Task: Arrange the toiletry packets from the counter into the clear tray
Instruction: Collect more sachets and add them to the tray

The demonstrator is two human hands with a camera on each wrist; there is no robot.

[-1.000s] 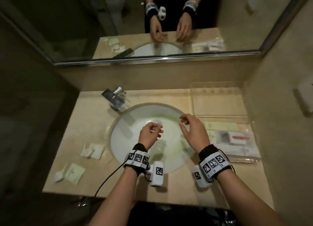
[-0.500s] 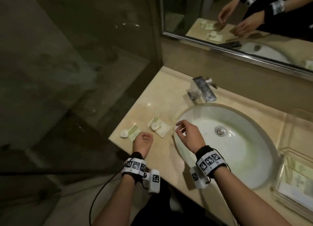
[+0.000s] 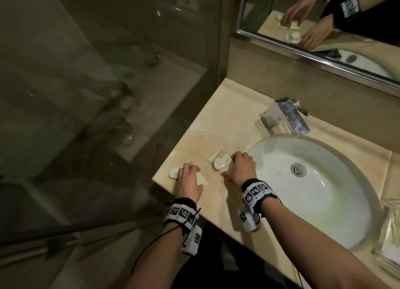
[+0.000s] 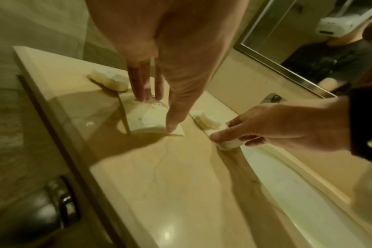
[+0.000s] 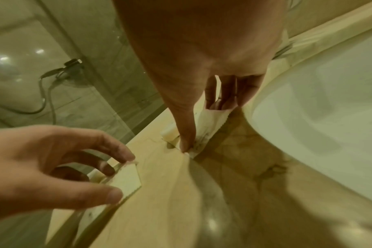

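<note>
Two pale toiletry packets lie on the beige counter (image 3: 218, 124) left of the sink. My left hand (image 3: 190, 174) pinches the left packet (image 4: 144, 120) between thumb and fingers. A small round white wrapped piece (image 4: 109, 80) lies just beyond that hand. My right hand (image 3: 229, 167) pinches the right packet (image 3: 219, 156) at the basin's rim, thumb on its near corner and fingers at its far end. Another round white piece (image 3: 218, 164) rests on that packet. The clear tray (image 3: 389, 234), holding other packets, is cut off at the far right past the sink.
The white oval sink (image 3: 320, 213) fills the counter between my hands and the tray. A chrome faucet (image 3: 285, 117) stands behind it. A mirror (image 3: 324, 28) runs along the back wall. The counter's left edge drops beside a glass shower partition (image 3: 108, 115).
The head view has swung left, away from the tray. Both hands moved from above the sink to the left counter and now hold a packet each.
</note>
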